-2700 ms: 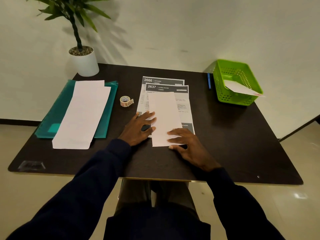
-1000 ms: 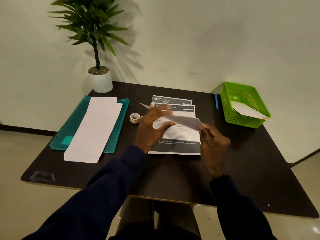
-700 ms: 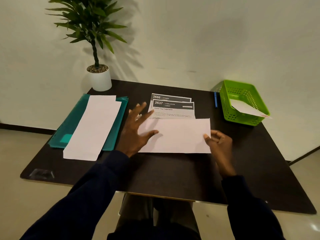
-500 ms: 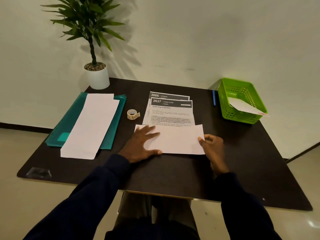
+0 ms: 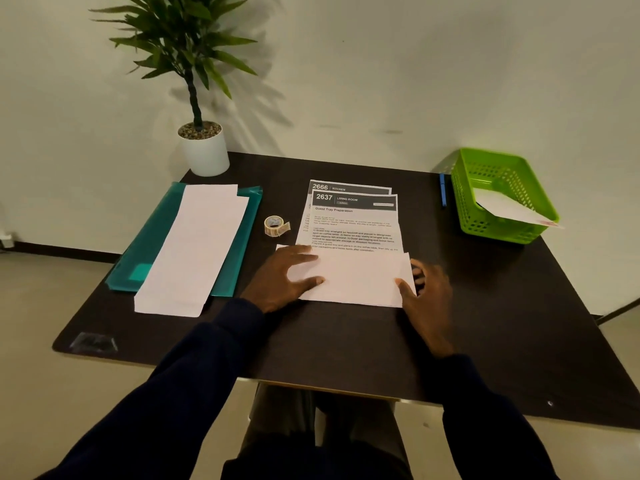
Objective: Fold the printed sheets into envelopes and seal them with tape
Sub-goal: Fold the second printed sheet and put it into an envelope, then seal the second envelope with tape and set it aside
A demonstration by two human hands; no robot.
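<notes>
A folded white sheet [image 5: 360,278] lies sideways on the dark table [image 5: 502,323], covering the near end of the printed sheets [image 5: 353,220]. My left hand [image 5: 282,277] rests flat on its left end, fingers spread. My right hand [image 5: 427,292] is at its right edge, with the thumb on top of the paper and the fingers curled at the edge. The top printed sheet reads "2637 Living Room", and a second one, "2666 Kitchen", shows behind it. A small tape roll [image 5: 275,226] stands just left of the printed sheets.
A teal folder [image 5: 152,251] with long white sheets [image 5: 197,247] on it lies at the left. A green basket [image 5: 498,168] at the back right holds a folded paper [image 5: 509,208]. A blue pen [image 5: 442,194] lies beside it. A potted plant [image 5: 204,152] stands at the back left.
The folded sheet lay lengthwise under both hands. It was lifted, turned sideways and laid flat nearer me. My left hand now presses its left end, my right hand is at its right edge.
</notes>
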